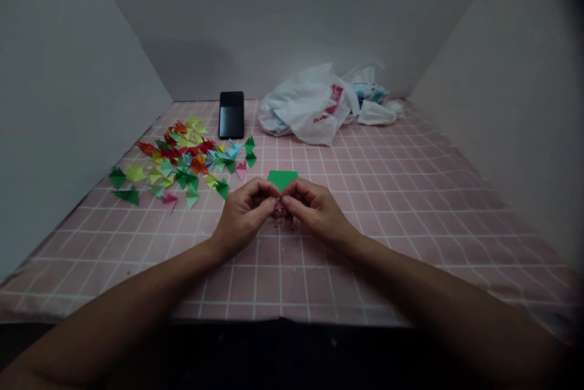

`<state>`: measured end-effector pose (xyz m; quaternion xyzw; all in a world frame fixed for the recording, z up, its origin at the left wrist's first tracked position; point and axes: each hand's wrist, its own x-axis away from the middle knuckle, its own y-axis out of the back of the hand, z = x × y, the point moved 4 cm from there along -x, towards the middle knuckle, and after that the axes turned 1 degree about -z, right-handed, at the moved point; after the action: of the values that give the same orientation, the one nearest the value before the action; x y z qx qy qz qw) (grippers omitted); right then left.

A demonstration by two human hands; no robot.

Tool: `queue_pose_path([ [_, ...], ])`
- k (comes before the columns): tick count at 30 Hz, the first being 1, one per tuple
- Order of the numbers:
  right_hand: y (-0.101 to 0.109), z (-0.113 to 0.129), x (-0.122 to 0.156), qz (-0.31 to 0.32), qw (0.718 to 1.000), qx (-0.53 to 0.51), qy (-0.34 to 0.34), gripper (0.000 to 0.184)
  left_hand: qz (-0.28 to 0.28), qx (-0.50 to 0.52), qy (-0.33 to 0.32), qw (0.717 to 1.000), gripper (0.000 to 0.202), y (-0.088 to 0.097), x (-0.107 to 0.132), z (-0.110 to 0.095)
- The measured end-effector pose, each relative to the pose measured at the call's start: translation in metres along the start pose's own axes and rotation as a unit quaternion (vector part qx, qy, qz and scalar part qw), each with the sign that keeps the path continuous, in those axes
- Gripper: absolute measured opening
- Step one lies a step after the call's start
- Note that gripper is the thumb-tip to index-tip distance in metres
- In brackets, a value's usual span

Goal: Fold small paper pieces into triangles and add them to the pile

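Observation:
My left hand (244,210) and my right hand (312,207) meet at the middle of the pink checked table (387,195), fingers pinched together on a small pink piece of paper (278,204) that is mostly hidden between the fingertips. Just behind the fingertips lies a green paper piece (281,178) flat on the table. Left of my hands spreads a heap of several folded paper triangles (182,162) in green, yellow, red, orange, blue and pink.
A black phone (231,114) lies at the back, near the wall. White plastic bags (319,107) are bunched at the back right. Grey walls (68,104) close in the table on the left, back and right.

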<state>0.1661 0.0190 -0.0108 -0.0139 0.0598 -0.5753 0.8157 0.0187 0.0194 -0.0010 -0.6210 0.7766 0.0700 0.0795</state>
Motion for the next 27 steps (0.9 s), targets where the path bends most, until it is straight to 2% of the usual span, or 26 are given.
queue_pose_path([
  [10,0.0000,0.0004,0.0002,-0.006,1.000,0.023,0.016,0.014,-0.003,-0.038,0.022,0.999,0.011,0.0010,0.0004,0.0002],
  [16,-0.0009,0.0025,0.0000,0.004,0.998,0.024,0.052,0.013,-0.013,0.014,0.031,0.999,0.020,0.0002,-0.0015,0.0026],
  [21,0.0006,0.0029,0.0002,0.001,0.997,0.042,0.058,0.012,0.013,0.019,0.063,0.998,0.022,-0.0014,-0.0015,0.0053],
  [27,0.0015,0.0025,0.0000,0.009,0.997,0.049,0.057,0.017,0.002,-0.013,0.043,0.999,0.017,-0.0008,-0.0003,0.0035],
])
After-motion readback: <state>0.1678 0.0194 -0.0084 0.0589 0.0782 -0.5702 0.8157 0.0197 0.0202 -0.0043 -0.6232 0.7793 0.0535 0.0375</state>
